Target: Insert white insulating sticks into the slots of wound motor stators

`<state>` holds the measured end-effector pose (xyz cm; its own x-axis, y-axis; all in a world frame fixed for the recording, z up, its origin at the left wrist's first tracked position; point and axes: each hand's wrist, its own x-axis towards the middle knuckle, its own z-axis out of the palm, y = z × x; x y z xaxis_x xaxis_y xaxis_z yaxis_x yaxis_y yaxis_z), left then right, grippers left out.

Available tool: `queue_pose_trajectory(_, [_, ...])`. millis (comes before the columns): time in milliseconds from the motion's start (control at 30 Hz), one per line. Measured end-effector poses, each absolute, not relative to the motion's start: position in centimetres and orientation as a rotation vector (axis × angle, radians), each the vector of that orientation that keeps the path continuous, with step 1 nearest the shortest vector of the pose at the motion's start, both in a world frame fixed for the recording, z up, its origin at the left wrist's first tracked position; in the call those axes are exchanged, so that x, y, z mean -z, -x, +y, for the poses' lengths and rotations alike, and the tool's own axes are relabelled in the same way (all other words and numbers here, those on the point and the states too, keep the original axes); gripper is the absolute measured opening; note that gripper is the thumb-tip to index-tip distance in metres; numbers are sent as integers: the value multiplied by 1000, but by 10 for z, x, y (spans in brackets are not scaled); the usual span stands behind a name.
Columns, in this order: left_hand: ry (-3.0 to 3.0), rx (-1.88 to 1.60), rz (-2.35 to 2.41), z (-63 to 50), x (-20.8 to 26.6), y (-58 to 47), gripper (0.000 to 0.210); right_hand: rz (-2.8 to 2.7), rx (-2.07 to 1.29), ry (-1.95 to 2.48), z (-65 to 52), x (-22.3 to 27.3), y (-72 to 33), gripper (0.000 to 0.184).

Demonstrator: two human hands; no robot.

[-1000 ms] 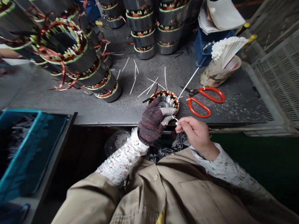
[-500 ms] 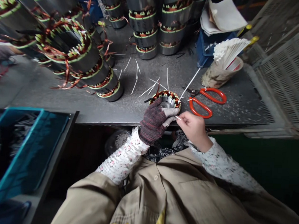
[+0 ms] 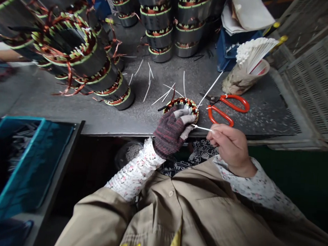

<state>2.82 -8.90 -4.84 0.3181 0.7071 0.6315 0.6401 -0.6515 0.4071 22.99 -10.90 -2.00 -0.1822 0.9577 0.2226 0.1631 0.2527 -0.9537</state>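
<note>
A motor stator [image 3: 181, 102] with copper windings lies on the grey bench near its front edge. My left hand [image 3: 171, 130], in a dark knitted glove with pale fingertips, grips the stator's near side. A white cable tie [image 3: 204, 128] runs taut from the stator's near right rim to my bare right hand [image 3: 231, 144], whose fingers are pinched on its end. Another cable tie [image 3: 209, 90] sticks up from the stator's right rim. Red-handled scissors [image 3: 230, 106] rest just to the right. Part of the stator is hidden under my gloved fingers.
Stacks of stators [image 3: 161, 32] stand at the back, with a leaning stack [image 3: 101, 73] at the left. Cut white tie pieces [image 3: 148, 82] lie scattered on the bench. A cup [image 3: 243, 81] of cable ties and a blue bin [image 3: 225, 49] stand right. A teal crate [image 3: 40, 161] sits lower left.
My right hand has moved to the right, away from the stator, drawing out a longer length of cable tie. My left hand stays on the stator, its fingers slightly shifted.
</note>
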Motion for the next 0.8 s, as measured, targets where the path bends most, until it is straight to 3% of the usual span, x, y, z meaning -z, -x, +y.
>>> queue_pose_trajectory(233, [-2545,-1120,1348,-91,49,-22,14,-1263,-1566,821,-112,41,-216,47])
queue_pose_trajectory(333, [-2536,-1064,1348,-90,48,-23,16,-1147,-1597,919,-124,28,-230,44])
queue_pose_trajectory(500, [-2585,-1107,1313,-88,51,-29,19,-1134,-1443,934,-90,7,-229,43])
queue_pose_trajectory(667, [-2684,-1070,1148,-82,52,-27,20,-1075,-1281,930,-51,16,-167,40])
queue_pose_trajectory(800, [-2630,-1172,1213,-83,53,-22,18,-1449,-724,981,-59,30,-190,39])
